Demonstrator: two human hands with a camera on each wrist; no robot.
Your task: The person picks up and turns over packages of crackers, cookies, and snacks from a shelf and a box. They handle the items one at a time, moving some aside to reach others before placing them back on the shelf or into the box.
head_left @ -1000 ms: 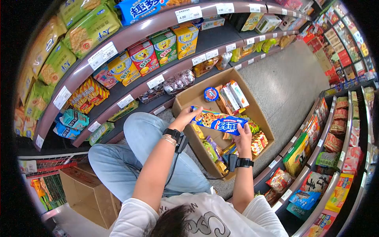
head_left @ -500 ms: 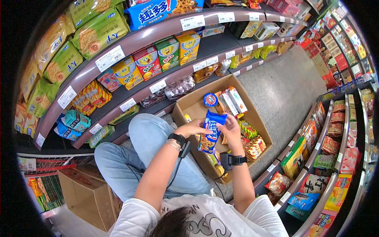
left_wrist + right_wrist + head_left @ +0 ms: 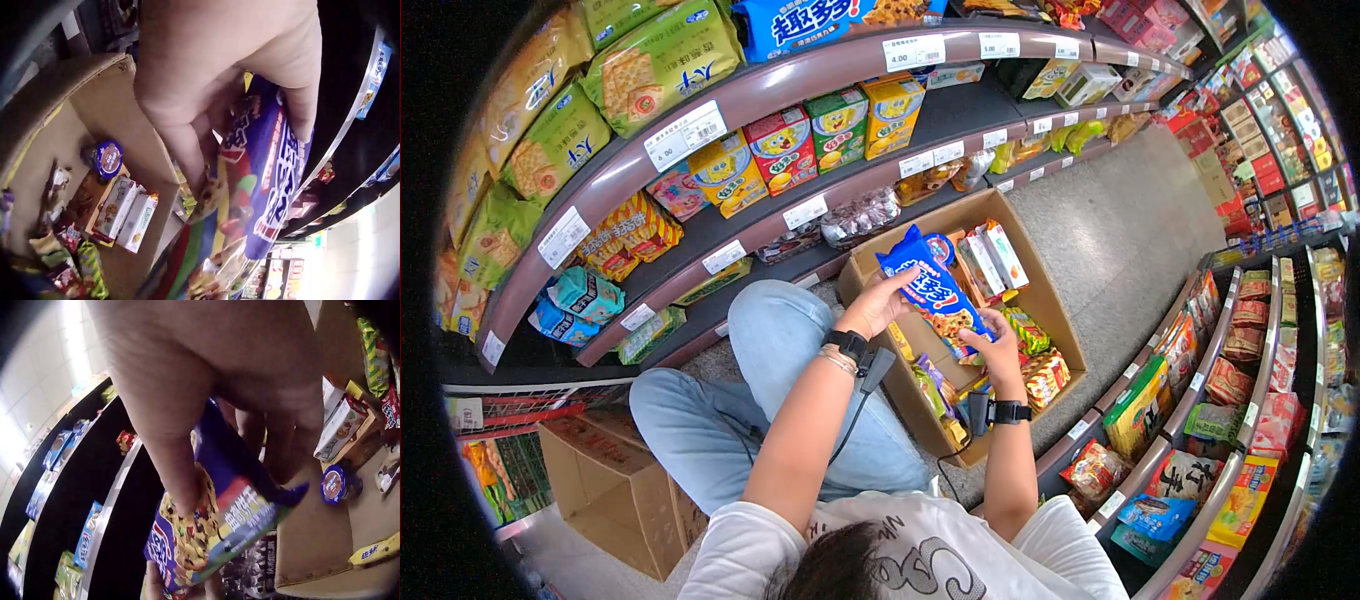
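A blue cookie packet (image 3: 935, 292) is held slantwise above an open cardboard box (image 3: 862, 262). The left hand (image 3: 878, 303) grips its upper left part, thumb on the printed face. At the lower right end, the right hand (image 3: 998, 350) pinches the packet. In the left wrist view the left hand (image 3: 231, 69) curls over the packet (image 3: 250, 181), whose side shows coloured stripes. The right wrist view shows the right hand (image 3: 212, 381) with its thumb pressed on the cookie picture of the packet (image 3: 206, 531). The fingers behind the packet are partly hidden.
Inside the box lie white cartons (image 3: 1000, 255), a round blue-lidded cup (image 3: 941, 248) and several snack packs (image 3: 1045, 378). Stocked shelves (image 3: 780, 215) curve along the left, others (image 3: 1170, 455) along the right. Another cardboard box (image 3: 615, 500) stands beside the bent legs (image 3: 770, 400).
The packet has turned from lengthwise to upright, then to a slant with its printed front up. Both hands have shifted their hold along it and now stand farther apart than half a second ago.
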